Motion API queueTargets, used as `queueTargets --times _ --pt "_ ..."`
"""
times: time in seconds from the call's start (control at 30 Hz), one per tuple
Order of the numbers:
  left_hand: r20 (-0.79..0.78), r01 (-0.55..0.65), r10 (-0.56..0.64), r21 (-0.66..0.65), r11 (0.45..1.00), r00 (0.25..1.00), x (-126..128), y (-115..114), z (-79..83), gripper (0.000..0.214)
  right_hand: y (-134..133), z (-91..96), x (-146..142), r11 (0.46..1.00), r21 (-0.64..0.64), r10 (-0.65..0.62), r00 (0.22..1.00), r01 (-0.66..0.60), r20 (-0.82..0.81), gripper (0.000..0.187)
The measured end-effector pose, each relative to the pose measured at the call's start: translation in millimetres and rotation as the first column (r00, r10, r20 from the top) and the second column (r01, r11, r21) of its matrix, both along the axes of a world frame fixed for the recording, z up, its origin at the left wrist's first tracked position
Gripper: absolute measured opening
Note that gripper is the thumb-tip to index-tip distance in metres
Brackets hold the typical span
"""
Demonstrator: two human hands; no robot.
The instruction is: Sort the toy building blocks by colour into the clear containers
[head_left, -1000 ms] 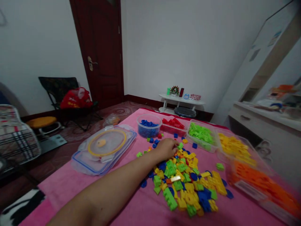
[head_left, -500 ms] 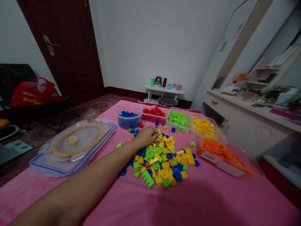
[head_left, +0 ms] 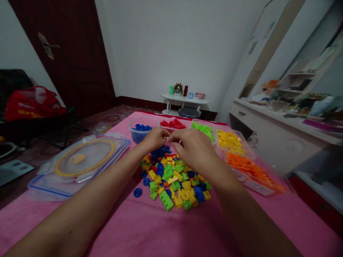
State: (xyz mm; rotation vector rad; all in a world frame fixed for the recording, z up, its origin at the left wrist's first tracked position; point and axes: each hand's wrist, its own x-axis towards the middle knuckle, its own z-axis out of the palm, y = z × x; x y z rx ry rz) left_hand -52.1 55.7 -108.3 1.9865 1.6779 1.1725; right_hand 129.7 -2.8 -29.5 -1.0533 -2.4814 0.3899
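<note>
A heap of mixed toy building blocks (head_left: 174,178), green, yellow, blue, red and orange, lies on the pink cloth. Over its far edge my left hand (head_left: 157,138) has its fingers bent and pinched together. My right hand (head_left: 190,144) faces it from the right, thumb and forefinger brought to the left fingertips. Anything between the fingers is too small or hidden to make out. Just below the hands sits a cluster of blue blocks (head_left: 160,152). Behind my left hand stands a round clear tub of blue blocks (head_left: 139,136).
Along the far side are clear boxes of red blocks (head_left: 173,124), green blocks (head_left: 203,129) and yellow blocks (head_left: 230,141). Orange blocks (head_left: 252,169) fill a box at the right. Stacked plastic lids (head_left: 83,160) lie at the left on the pink cloth (head_left: 120,228).
My right hand has come in from the right to meet the left. My left hand has moved slightly left and up off the heap. The view has shifted a little.
</note>
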Motion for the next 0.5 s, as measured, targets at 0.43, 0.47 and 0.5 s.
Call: queueTargets --times 0.43,0.47,0.5 --pt "-0.71 -0.079 -0.192 -0.329 0.941 0.678 -4.9 -18.5 8.0 0.045 -7.9 -58.1 -22.2 0.969 0.043 0.208 0.897 -0.243 0.389 0.032" --pt "-0.712 -0.094 -0.176 -0.322 0.942 0.679 -3.4 -19.2 8.1 0.045 -7.8 -58.8 -21.6 0.969 0.045 0.206 0.894 -0.243 0.397 0.031" --pt "-0.716 -0.112 -0.159 -0.316 0.942 0.68 -1.9 -19.8 8.6 0.046 -7.5 -59.3 -21.2 0.969 0.045 0.203 0.892 -0.241 0.403 0.03"
